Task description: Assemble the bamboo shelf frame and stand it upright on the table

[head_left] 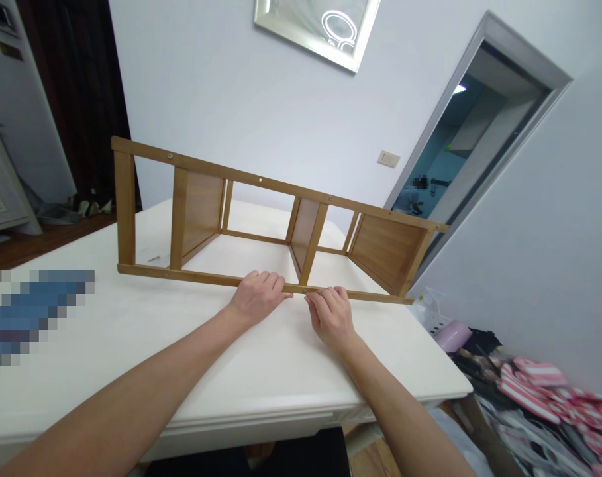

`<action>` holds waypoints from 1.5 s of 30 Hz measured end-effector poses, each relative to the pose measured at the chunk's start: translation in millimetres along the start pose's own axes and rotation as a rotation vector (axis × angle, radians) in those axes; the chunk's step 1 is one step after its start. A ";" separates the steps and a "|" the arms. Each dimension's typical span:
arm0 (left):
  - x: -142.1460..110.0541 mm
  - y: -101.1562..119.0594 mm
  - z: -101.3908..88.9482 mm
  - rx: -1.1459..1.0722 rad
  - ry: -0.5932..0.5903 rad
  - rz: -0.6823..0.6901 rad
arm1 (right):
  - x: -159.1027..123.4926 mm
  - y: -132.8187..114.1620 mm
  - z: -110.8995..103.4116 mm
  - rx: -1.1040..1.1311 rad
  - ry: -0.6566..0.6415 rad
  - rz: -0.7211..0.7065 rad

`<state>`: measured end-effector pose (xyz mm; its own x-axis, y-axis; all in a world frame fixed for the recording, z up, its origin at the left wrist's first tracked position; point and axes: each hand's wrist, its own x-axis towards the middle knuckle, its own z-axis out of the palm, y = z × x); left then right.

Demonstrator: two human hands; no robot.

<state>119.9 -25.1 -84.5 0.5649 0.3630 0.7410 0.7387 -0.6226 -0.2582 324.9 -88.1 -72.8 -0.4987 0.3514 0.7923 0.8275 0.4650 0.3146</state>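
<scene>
A wooden shelf rack (201, 212) lies on its side on the white table (132, 344), its long rails running left to right and its shelf panels standing upright. My left hand (257, 296) rests on the near bottom rail, fingers curled over it. My right hand (330, 315) sits just to the right, fingertips pinched at the same rail beside a screw point. What the fingertips of my right hand pinch is too small to make out.
A blurred blue patch (32, 311) lies at the table's left. Clothes and bags (524, 391) are piled on the floor at right. An open doorway (459, 152) is behind, with a person far inside. A framed mirror (315, 26) hangs on the wall.
</scene>
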 end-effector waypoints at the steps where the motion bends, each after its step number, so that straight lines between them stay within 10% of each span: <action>1: 0.1 0.0 0.0 -0.001 -0.001 0.000 | 0.0 -0.3 0.5 0.015 0.001 0.015; 45: 0.5 4.7 2.1 -0.050 -0.134 -0.068 | -8.1 -15.6 12.2 -0.022 -0.089 0.220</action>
<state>124.4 -26.5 -86.7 0.5607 0.4930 0.6652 0.7597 -0.6259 -0.1765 312.9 -88.3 -90.5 -0.3254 0.5132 0.7942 0.9238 0.3516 0.1513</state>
